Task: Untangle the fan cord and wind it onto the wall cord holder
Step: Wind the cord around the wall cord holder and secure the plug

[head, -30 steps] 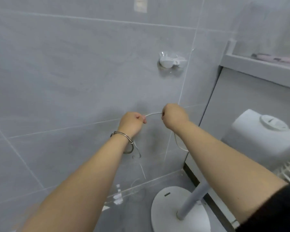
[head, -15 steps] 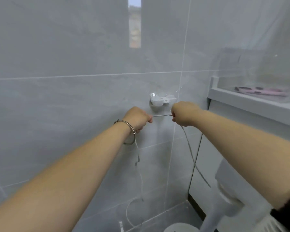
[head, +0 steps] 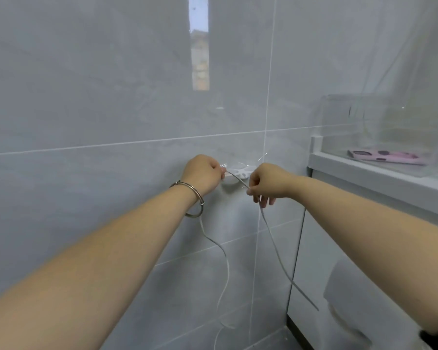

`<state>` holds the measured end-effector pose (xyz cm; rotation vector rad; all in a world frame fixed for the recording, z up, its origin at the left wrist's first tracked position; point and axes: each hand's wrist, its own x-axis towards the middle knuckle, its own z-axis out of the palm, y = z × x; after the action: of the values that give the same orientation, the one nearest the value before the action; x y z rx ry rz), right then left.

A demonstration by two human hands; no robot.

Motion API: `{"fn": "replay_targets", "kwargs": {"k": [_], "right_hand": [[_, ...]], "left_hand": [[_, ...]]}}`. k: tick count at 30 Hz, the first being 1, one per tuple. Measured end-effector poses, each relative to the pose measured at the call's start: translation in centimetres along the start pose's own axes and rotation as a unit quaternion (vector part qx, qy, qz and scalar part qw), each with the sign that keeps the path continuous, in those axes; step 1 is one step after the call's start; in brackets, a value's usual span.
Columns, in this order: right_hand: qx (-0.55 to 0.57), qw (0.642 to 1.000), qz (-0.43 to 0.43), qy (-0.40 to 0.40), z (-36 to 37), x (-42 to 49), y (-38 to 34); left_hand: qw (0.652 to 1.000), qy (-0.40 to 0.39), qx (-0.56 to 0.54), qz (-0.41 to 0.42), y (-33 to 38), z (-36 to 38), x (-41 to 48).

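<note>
Grey tiled wall [head: 111, 97] carries one white cord holder [head: 241, 173]. Left hand [head: 202, 174], wearing one metal bangle [head: 195, 198], pinches the fan cord [head: 273, 238] just left of the holder. Right hand [head: 268, 183] pinches the same cord just right of it. Two cord runs hang below the holder. One pink object [head: 387, 157] lies on the ledge [head: 364, 173] to the right.

1. I read soft, even, fairly bright light; the glossy wall tiles [head: 86, 97] mirror a tall bright window strip [head: 199, 46].
2. Shadows faint, diffuse.
3. Wide-angle bending at the edges; fan [head: 349, 299] lower right smeared, out of focus.
</note>
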<state>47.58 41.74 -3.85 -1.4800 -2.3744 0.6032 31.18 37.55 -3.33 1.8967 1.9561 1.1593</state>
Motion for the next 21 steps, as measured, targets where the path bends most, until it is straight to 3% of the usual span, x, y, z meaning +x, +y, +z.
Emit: {"fn": "replay_targets", "kwargs": {"k": [7, 13, 21], "right_hand": [[-0.051, 0.995, 0.011, 0.088, -1.5, 1.7, 0.9], [-0.095, 0.972, 0.051, 0.211, -0.7, 3.0, 2.7], [-0.145, 0.955, 0.066, 0.249, 0.2, 3.7, 3.1]], "left_hand": [[0.993, -0.033, 0.101, 0.042, 0.9, -0.4, 1.9], [0.983, 0.013, 0.164, 0.084, 0.5, 0.6, 3.1], [0.962, 0.034, 0.243, 0.119, -1.1, 1.9, 3.3]]}}
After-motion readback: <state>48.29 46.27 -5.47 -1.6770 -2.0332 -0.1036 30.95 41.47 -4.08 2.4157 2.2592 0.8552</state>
